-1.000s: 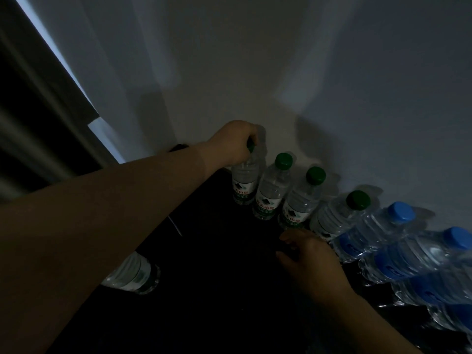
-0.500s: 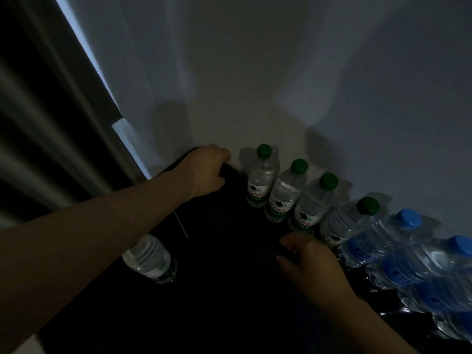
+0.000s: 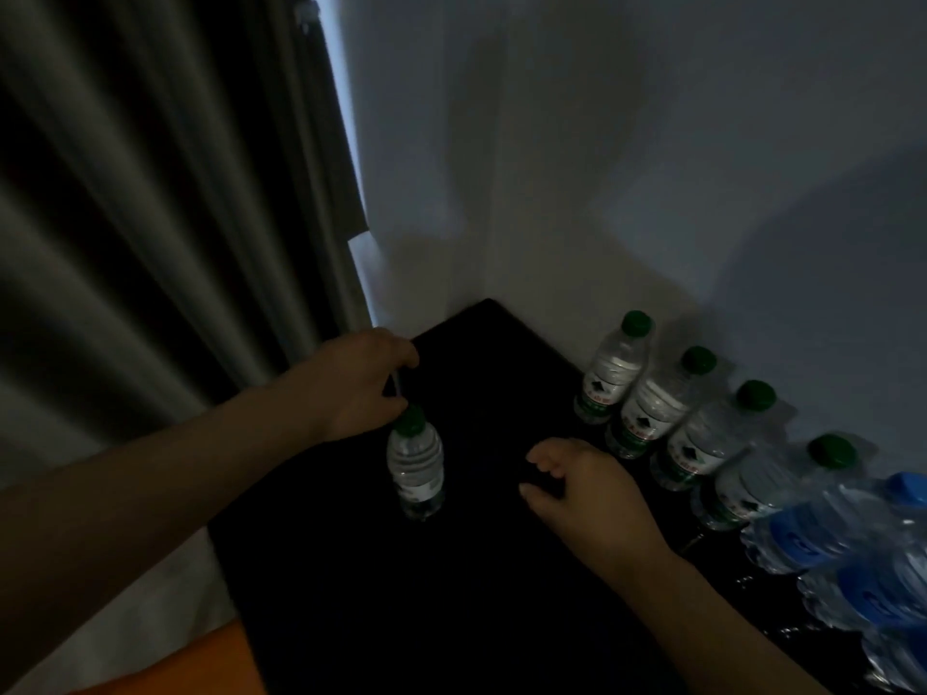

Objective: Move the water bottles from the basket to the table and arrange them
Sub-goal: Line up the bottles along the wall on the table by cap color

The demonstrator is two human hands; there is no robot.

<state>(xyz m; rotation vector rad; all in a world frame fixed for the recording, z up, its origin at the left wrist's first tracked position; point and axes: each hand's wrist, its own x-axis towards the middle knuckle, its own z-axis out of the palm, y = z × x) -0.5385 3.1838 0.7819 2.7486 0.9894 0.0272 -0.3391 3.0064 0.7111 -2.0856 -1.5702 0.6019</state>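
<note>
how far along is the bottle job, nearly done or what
Done: four green-capped bottles stand in a row by the wall, blue-capped bottles beyond them. In hand: the left hand is at the cap of a lone bottle standing apart on the table; the right hand hovers open. Left: lining that one up. The basket is out of view, so any remainder is unknown.

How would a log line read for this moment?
left hand: at cap of lone bottle, grip unclear | right hand: empty, over table | four green-capped bottles by wall
</note>
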